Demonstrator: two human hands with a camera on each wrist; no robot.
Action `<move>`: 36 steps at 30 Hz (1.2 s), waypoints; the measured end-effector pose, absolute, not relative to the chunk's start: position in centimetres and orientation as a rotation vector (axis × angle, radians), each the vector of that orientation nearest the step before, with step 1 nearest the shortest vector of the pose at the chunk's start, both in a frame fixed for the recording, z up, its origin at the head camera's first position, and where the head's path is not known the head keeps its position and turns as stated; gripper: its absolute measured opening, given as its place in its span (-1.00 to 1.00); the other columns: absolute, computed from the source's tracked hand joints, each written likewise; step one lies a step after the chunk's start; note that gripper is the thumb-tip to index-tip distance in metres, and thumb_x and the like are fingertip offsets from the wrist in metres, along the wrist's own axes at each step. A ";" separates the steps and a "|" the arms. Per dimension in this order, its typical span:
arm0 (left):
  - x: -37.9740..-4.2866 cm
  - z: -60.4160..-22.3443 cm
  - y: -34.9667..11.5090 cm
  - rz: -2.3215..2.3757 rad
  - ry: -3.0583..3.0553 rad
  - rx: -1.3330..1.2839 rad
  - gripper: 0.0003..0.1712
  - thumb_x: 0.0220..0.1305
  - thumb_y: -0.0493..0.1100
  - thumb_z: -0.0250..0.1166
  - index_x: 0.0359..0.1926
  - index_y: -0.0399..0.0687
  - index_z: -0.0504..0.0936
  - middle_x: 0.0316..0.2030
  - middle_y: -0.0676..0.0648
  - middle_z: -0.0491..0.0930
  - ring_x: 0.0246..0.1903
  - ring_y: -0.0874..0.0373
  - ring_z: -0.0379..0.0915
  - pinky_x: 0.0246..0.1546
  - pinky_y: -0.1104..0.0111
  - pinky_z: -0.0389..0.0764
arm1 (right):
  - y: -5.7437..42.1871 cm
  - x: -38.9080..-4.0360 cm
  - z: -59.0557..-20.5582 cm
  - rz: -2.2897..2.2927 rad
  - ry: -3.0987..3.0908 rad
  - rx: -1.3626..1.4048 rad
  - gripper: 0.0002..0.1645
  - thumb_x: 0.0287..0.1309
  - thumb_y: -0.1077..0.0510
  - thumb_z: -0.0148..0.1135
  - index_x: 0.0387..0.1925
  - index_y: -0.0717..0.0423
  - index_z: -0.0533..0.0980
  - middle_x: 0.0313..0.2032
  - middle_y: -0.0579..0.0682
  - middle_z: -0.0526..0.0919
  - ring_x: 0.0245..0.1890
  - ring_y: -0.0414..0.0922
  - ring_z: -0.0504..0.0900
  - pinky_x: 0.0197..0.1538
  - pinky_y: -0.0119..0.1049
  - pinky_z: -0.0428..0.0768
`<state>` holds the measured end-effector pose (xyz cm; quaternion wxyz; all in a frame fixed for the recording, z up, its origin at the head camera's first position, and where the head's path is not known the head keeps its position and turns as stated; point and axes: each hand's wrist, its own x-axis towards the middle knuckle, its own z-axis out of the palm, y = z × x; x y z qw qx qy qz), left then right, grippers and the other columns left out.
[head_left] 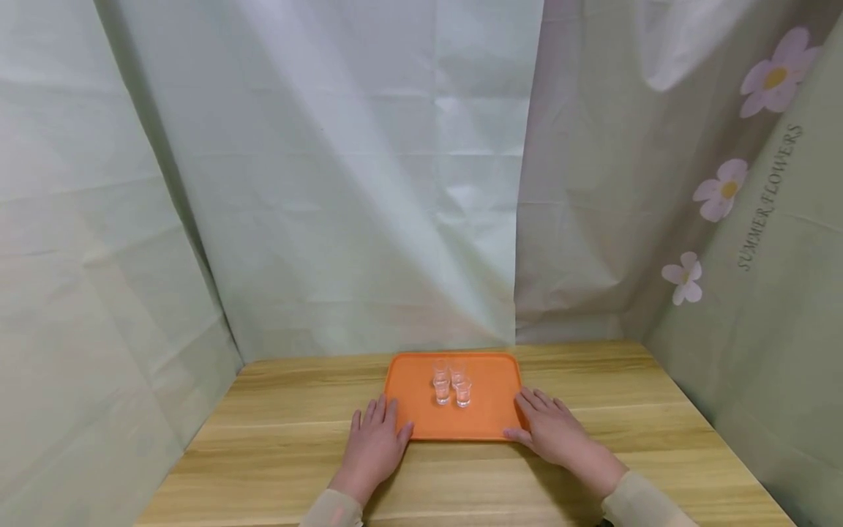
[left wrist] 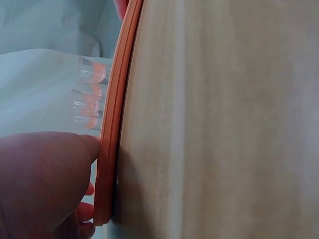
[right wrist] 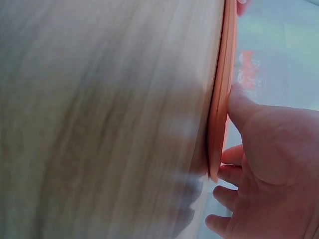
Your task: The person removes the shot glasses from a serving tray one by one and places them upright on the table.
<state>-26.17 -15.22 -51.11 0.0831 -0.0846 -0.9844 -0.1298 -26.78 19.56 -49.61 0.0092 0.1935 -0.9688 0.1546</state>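
Head view. We record the lettering "SUMMER FLOWERS", printed on the pale curtain at right, beside three pink-white flowers with yellow centres. One orange tray lies flat on the wood-grain table, near the back curtain. Four small clear glasses stand upright on it, grouped close in two rows; we find no readable label on them. The left hand lies spread at the tray's near left corner, fingers extended; the right hand lies likewise at the near right corner. Both touch the tray; neither is closed round it.

Left wrist view. We see the left thumb against the tray's ribbed rim; the other fingers are partly hidden behind the palm.

Right wrist view. We note the right thumb on the rim, two fingertips at the tray's end and two more beyond it, loosely extended.
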 end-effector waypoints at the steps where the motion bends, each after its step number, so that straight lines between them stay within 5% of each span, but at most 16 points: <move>1: -26.0 -51.1 -15.2 -0.382 -2.933 -0.255 -0.27 0.69 0.16 0.20 0.53 -0.34 0.49 0.55 -0.44 0.37 0.56 -0.41 0.24 0.55 -0.36 0.15 | 19.6 -26.8 -49.6 0.497 -3.035 0.597 0.00 0.53 -0.30 0.31 0.57 0.41 0.37 0.59 0.37 0.35 0.59 0.41 0.27 0.53 0.48 0.23; 36: -21.9 -51.0 -15.6 -0.355 -2.872 -0.286 -0.26 0.60 0.13 0.34 0.45 -0.40 0.55 0.45 -0.49 0.47 0.49 -0.44 0.34 0.54 -0.28 0.27 | 20.0 -25.0 -48.8 0.539 -3.030 0.706 -0.01 0.51 -0.30 0.34 0.56 0.39 0.39 0.61 0.33 0.33 0.59 0.40 0.28 0.52 0.49 0.25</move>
